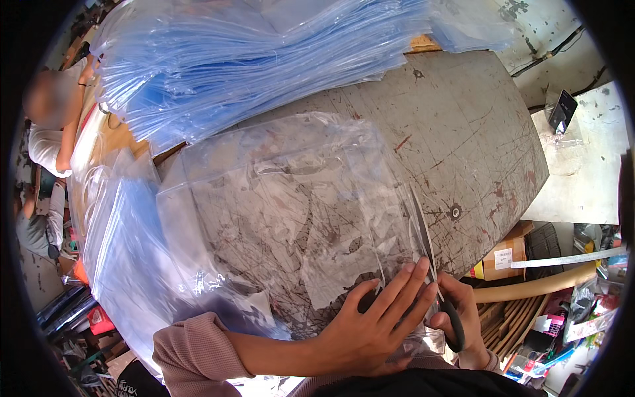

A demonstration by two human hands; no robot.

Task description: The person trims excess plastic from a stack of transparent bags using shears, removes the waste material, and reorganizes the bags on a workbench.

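A clear plastic sheet or bag (264, 192) lies spread across the worn grey tabletop in front of me. My right hand (465, 311) grips a pair of scissors (455, 325) by the dark handles. Their long blades point away from me along the sheet's right edge. My left hand (377, 317) reaches across from the left, fingers stretched out flat on the near right part of the plastic, beside the scissors. Its fingertips come close to the blades. Glare on the clear film hides whether the blades have plastic between them.
A thick pile of bluish plastic sheets (264, 73) covers the far side, and more plastic (126, 225) hangs at the left. A phone (562, 112) stands on a white surface at the far right. Below it are a cardboard box (506, 255) and clutter. Another person (53, 126) sits at the far left.
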